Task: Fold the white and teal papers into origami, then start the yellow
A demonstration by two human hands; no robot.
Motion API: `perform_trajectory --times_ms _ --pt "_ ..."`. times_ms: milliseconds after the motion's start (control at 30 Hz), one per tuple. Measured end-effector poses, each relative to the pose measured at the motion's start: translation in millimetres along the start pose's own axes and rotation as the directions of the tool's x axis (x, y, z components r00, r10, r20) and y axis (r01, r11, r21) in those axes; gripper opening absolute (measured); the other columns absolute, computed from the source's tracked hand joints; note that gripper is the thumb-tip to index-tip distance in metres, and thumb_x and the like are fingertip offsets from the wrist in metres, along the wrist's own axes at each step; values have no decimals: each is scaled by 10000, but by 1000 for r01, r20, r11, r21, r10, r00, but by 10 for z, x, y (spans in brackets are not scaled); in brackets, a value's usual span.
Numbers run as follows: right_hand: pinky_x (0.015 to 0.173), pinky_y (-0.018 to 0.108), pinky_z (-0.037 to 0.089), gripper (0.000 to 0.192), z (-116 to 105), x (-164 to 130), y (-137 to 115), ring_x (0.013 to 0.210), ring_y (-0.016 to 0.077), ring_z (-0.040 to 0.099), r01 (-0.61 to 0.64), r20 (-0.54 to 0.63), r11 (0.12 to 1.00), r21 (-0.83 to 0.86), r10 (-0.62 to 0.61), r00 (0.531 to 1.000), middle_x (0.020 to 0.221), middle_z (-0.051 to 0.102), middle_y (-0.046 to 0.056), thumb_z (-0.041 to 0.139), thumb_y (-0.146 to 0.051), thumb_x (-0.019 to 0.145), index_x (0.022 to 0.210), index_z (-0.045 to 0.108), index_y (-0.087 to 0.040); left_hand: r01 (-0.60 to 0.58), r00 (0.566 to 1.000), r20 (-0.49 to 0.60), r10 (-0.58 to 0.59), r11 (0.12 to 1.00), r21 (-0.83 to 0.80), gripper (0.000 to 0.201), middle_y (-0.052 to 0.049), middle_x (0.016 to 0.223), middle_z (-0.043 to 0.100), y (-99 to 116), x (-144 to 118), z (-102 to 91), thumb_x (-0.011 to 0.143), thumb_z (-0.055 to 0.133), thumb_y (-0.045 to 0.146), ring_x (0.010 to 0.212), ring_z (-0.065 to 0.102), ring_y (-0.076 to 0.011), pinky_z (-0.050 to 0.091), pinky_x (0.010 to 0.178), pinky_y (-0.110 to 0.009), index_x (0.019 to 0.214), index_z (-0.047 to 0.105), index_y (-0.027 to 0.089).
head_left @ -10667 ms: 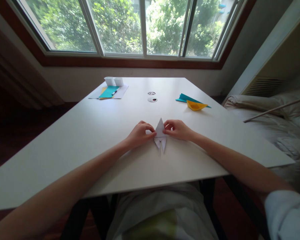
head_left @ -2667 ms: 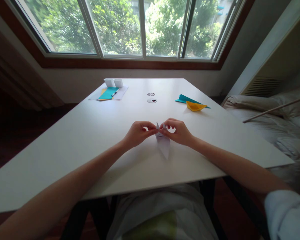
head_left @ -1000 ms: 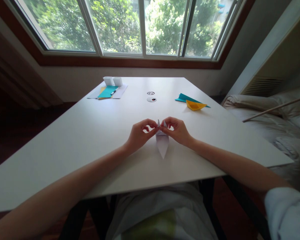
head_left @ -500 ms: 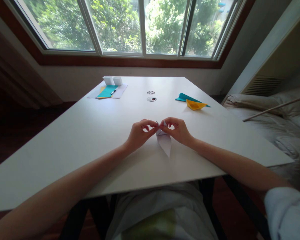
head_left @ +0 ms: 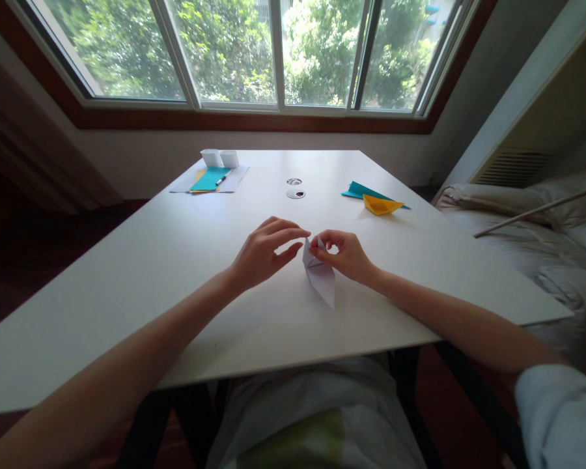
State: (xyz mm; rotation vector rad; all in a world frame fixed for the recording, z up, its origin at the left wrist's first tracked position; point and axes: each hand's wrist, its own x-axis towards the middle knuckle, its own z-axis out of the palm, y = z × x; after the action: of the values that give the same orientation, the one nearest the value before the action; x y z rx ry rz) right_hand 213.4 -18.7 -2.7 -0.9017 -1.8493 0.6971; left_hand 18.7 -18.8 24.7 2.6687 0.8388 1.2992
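At the far left of the desk (head_left: 127, 260) lies a white sheet (head_left: 234, 181) with a teal paper (head_left: 209, 179) on it, a pen (head_left: 223, 176) across that paper, and a strip of yellow showing under the teal edge. Two small white cups (head_left: 219, 157) stand just behind the sheet, side by side.

Nearer, the left hand (head_left: 261, 251) hovers over the desk with its fingers (head_left: 288, 228) released and spread, the tips reaching toward the folded paper (head_left: 319, 277) without gripping it; whether a tip touches its top is hard to tell.

At the middle of the far side sit two small round discs (head_left: 295, 187), one just behind the other.

The folded paper is white, narrow and pointed, near the middle of the desk in front of the person. Its lower tip rests on or just above the desk and points toward the person, while its upper end is raised and tilted.

The right hand (head_left: 346, 254) pinches that upper end, its fingers (head_left: 322, 246) clenched on the paper between thumb and forefinger.

Farther right, near the desk's far edge, a teal folded piece (head_left: 359, 191) lies flat with a yellow folded piece (head_left: 381, 206) touching it on the near side. Beyond the desk to the right is a bed (head_left: 517, 215) with pale bedding.
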Motion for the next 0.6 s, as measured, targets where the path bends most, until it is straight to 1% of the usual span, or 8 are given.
perform_trajectory --times_ms 67,233,400,600 --pt "608 251 396 108 1 -2 -11 611 104 514 6 1 1000 -9 -6 1000 683 628 -8 606 -280 734 776 632 -184 -28 999 17 28 999 44 155 -60 915 650 -8 -3 -9 825 535 240 859 562 -170 460 766 -309 926 645 198" --pt "609 246 396 119 -2 1 -24 607 100 504 7 7 999 -31 -7 1000 674 618 -12 608 -293 733 768 621 -180 -55 997 58 49 994 97 131 -56 898 646 -25 -24 7 838 517 268 849 557 -168 454 745 -294 853 628 198" --pt "626 254 405 149 1 2 -10 629 109 512 -5 9 998 -59 5 1000 704 636 -2 611 -329 739 774 632 -186 -107 989 112 92 985 134 121 -54 902 647 -38 -35 -6 837 509 245 846 550 -170 445 738 -289 845 623 205" --pt "626 255 406 167 -1 -7 -6 631 110 534 0 19 999 -54 1 1000 706 646 -1 606 -349 751 768 637 -186 -133 986 123 116 981 142 102 -50 904 650 -72 -54 -17 823 523 224 851 555 -168 442 736 -287 840 622 212"
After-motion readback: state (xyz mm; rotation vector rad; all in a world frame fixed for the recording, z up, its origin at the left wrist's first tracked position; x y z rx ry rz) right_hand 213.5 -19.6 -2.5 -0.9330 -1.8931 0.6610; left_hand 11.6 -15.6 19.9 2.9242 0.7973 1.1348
